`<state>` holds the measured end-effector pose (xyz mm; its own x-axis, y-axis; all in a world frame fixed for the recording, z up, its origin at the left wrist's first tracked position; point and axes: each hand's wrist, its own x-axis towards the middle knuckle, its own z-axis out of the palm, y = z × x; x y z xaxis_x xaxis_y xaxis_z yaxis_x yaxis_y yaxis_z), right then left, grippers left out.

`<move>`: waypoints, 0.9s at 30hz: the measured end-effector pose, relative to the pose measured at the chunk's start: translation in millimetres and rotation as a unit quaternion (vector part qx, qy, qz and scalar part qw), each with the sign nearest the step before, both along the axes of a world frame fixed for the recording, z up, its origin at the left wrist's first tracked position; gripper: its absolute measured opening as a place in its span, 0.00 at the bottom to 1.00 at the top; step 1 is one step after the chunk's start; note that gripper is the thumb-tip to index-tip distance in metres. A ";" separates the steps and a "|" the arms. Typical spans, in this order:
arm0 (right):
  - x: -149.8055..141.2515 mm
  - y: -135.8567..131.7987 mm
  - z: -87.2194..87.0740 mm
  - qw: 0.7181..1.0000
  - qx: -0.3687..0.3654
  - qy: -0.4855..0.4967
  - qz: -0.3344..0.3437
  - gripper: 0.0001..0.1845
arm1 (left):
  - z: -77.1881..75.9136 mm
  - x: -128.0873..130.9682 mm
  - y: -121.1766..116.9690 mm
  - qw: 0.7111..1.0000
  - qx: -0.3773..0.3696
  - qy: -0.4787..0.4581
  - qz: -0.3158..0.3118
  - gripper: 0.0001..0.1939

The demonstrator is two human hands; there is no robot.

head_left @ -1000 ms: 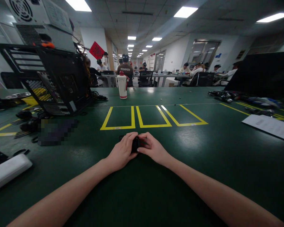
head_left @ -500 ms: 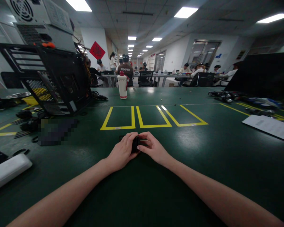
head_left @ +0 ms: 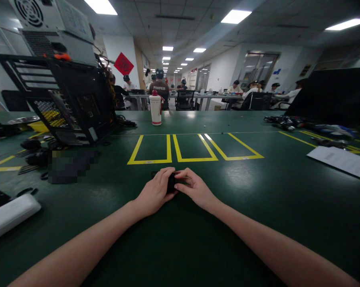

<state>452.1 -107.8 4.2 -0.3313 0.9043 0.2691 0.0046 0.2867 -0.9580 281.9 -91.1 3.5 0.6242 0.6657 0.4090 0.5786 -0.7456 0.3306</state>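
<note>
A small black object [head_left: 171,184], too dark and too covered to name, sits low over the green table between my two hands. My left hand [head_left: 157,187] is closed around it, fingers over its top and thumb along its near side. From the right, my right hand [head_left: 194,187] pinches its edge with curved fingers and thumb. A dark corner [head_left: 154,174] shows just beyond the left knuckles; whether it belongs to the same object I cannot tell.
Three yellow tape outlines [head_left: 150,162] lie ahead on the table. Behind them stands a white cup with a red lid [head_left: 155,109]. A black computer case [head_left: 87,99] is at left, a white box [head_left: 14,215] nearer. White paper [head_left: 343,161] and a dark screen [head_left: 332,95] are right.
My hands and the black object stay nearly in place, with the right fingers shifted only slightly. In the far background a standing person has moved a little to the right.
</note>
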 end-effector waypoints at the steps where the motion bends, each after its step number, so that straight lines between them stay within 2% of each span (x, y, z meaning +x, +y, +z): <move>1: 0.3 -0.3 0.5 1.000 -0.001 -0.009 -0.004 0.12 | 0.1 -0.2 0.0 1.000 -0.001 0.001 -0.001 0.33; 5: 2.0 0.0 -0.4 0.999 -0.016 -0.032 -0.013 0.19 | 0.0 -0.9 0.1 1.000 -0.001 -0.003 0.002 0.33; 11: 1.7 1.5 -6.1 1.000 -0.019 0.002 0.022 0.18 | 0.5 -1.1 -0.3 1.000 -0.010 0.002 0.003 0.34; 17: 0.9 -0.7 -1.1 0.999 -0.033 0.010 0.019 0.11 | 0.1 -0.7 -0.1 1.000 -0.004 -0.003 -0.001 0.33; 22: 2.2 -1.1 2.4 1.000 -0.011 -0.024 0.008 0.17 | -0.1 -1.0 0.4 1.000 -0.007 0.003 0.003 0.33; 27: 1.7 1.4 -1.3 1.000 0.001 -0.021 0.010 0.18 | -0.9 -1.4 0.7 1.000 -0.004 0.004 -0.001 0.35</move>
<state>453.8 -106.3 2.9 -0.3603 0.8972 0.2556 0.0390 0.2882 -0.9568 280.6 -90.4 2.6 0.6296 0.6674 0.3977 0.5796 -0.7444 0.3316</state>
